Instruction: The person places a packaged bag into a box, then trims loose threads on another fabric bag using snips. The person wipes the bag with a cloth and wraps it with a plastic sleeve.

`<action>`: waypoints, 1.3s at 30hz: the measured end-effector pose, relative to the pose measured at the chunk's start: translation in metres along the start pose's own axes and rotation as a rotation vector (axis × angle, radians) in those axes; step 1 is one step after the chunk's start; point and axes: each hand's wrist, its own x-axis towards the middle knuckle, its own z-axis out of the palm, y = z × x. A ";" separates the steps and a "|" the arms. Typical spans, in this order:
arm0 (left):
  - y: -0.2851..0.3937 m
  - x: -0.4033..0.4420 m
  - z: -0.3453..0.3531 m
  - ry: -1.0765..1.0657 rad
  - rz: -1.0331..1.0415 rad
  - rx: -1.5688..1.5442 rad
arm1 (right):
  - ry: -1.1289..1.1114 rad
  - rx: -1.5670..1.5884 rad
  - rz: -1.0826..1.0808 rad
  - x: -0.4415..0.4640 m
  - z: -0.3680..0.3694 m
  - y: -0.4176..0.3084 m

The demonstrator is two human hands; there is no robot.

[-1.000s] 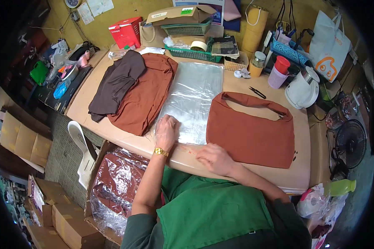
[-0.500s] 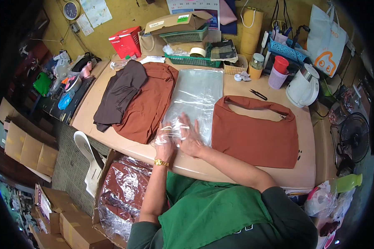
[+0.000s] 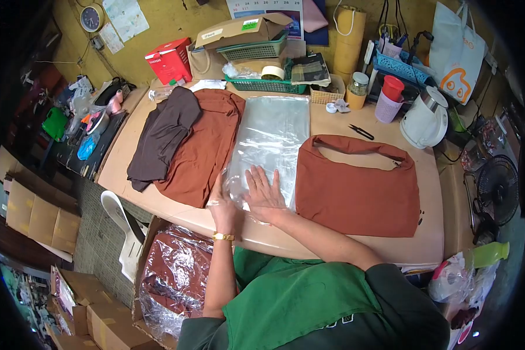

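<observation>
A stack of clear plastic bags lies flat in the middle of the table. My right hand is open, pressing on its near end with the fingers spread. At the near left corner, my left hand is closed on loose film of a plastic bag; one finger points up along the edge, and the exact grip is partly hidden. Left of the stack lies folded rust-brown cloth, with a dark brown cloth piece over it. To the right, a rust-brown fabric bag lies flat, its strap curved at the top.
Green baskets, a red box, a pair of black thread snips and a white kettle stand or lie toward the back. Below the left table edge, a carton holds plastic-wrapped brown goods. A fan is at right.
My left hand has shifted slightly left, out from under the glossy film. My right hand has moved a little left and down, fingers now spread flat. The view has shifted slightly.
</observation>
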 end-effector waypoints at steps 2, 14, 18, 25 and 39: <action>-0.012 -0.006 -0.004 0.011 -0.148 -0.241 | 0.011 0.008 0.007 0.000 0.003 0.002; 0.039 -0.077 -0.034 -0.393 -0.482 -0.091 | -0.124 -0.014 -0.108 0.005 -0.016 0.003; 0.031 -0.081 -0.032 -0.358 -0.484 -0.162 | -0.163 0.007 -0.198 -0.021 -0.037 -0.020; 0.059 -0.080 -0.053 -0.411 -0.189 0.161 | -0.290 0.053 -0.038 -0.038 -0.045 -0.001; 0.152 -0.131 -0.352 0.823 0.601 0.493 | -0.538 0.063 -0.016 -0.019 -0.073 -0.009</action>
